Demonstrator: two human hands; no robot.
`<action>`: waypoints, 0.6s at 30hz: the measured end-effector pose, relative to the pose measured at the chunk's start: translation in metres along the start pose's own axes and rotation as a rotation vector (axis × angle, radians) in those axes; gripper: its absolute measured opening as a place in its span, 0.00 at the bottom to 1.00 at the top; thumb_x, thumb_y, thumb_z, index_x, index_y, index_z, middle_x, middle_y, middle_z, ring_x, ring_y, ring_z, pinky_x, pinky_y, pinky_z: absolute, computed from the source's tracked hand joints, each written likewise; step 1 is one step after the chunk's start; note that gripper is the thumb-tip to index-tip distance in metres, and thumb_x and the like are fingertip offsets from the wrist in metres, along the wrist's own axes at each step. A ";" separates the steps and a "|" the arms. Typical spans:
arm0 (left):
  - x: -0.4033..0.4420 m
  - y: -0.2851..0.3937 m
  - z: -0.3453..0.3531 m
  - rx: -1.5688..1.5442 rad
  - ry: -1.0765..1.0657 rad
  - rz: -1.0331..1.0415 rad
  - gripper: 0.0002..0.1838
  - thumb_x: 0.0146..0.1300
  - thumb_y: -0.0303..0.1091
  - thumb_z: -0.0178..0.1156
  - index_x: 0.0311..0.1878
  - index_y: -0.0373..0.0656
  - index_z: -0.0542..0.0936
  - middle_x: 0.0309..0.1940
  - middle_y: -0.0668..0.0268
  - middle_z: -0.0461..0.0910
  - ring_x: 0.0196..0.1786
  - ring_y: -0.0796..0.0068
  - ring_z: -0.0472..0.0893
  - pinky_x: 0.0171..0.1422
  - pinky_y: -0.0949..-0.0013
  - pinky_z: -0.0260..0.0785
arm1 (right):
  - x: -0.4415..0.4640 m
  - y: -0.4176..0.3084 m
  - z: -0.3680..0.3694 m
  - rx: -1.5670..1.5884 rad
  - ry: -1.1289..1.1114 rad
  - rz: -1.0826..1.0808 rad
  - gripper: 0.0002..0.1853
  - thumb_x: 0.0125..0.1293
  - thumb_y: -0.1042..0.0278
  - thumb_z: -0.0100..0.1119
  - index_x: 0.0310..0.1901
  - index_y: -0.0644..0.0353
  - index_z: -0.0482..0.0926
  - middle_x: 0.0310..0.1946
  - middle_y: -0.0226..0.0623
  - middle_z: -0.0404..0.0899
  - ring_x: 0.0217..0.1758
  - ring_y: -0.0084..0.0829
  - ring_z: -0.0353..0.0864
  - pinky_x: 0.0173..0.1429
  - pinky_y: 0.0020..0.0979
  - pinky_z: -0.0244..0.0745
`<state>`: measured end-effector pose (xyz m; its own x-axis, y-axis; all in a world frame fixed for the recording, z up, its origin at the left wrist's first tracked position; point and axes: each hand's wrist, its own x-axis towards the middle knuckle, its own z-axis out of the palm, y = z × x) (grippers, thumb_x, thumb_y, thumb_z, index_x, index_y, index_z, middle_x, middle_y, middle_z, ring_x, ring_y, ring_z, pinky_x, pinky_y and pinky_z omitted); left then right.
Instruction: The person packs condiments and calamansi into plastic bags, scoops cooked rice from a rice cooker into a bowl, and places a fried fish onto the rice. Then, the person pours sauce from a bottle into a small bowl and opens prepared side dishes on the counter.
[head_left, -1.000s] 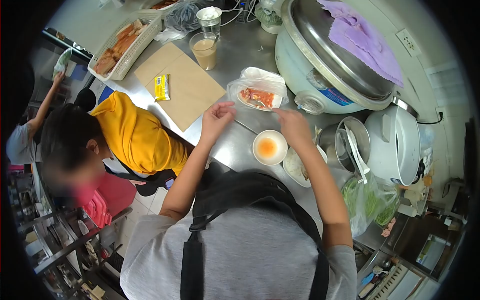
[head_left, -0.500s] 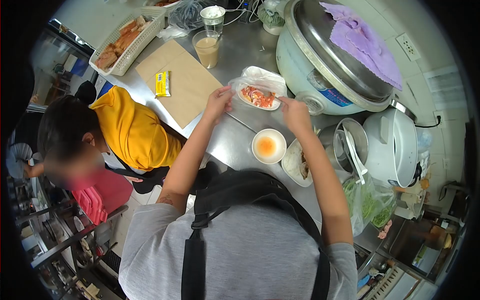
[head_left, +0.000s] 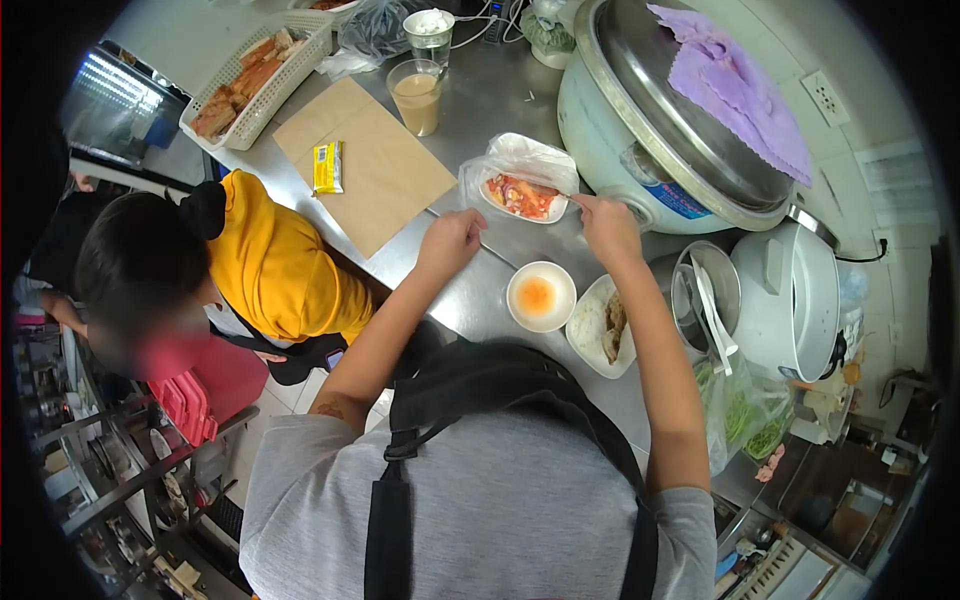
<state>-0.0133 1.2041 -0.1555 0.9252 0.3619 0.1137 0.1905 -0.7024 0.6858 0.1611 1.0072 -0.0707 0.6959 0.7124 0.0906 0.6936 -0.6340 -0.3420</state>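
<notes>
A white tray of chopped red and white food (head_left: 522, 198) lies in a clear plastic bag (head_left: 480, 172) on the steel table. My right hand (head_left: 608, 228) is at its right end, thumb and forefinger pinched on a thin utensil that reaches into the food. My left hand (head_left: 452, 243) is curled closed below and left of the tray, apart from it, with nothing visible in it. Between my forearms stand a bowl of orange liquid (head_left: 541, 296) and, partly behind my right forearm, a white dish of rice and a brown piece (head_left: 592, 325).
Left on the table: brown cardboard (head_left: 375, 170) with a yellow packet (head_left: 327, 167), a glass of milky drink (head_left: 417, 100), a basket of meat (head_left: 245, 85). Right: a large rice cooker (head_left: 610, 130), metal pot (head_left: 735, 270), bagged greens (head_left: 740, 410). A person in yellow (head_left: 285, 265) is at left.
My left hand has left the bag's edge, moved nearer me and curled closed. My right hand has shifted slightly right and stays at the tray's right end.
</notes>
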 end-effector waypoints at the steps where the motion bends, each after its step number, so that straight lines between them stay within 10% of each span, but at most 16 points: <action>1: 0.001 0.002 -0.001 -0.036 0.015 -0.018 0.12 0.49 0.24 0.64 0.39 0.40 0.78 0.30 0.57 0.80 0.33 0.62 0.81 0.39 0.62 0.73 | 0.000 0.001 -0.002 0.023 0.011 -0.004 0.16 0.61 0.73 0.54 0.48 0.51 0.85 0.32 0.44 0.82 0.38 0.46 0.82 0.46 0.44 0.75; 18: 0.003 0.015 -0.003 -0.272 0.087 -0.108 0.06 0.52 0.22 0.63 0.34 0.42 0.81 0.27 0.59 0.82 0.32 0.64 0.83 0.38 0.66 0.75 | -0.011 -0.006 -0.027 0.073 0.069 -0.051 0.12 0.63 0.73 0.55 0.44 0.54 0.86 0.32 0.43 0.79 0.40 0.45 0.80 0.47 0.43 0.76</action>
<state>-0.0088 1.1968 -0.1425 0.8704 0.4853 0.0828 0.1806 -0.4713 0.8633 0.1542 0.9958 -0.0444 0.6732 0.7190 0.1728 0.7145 -0.5722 -0.4027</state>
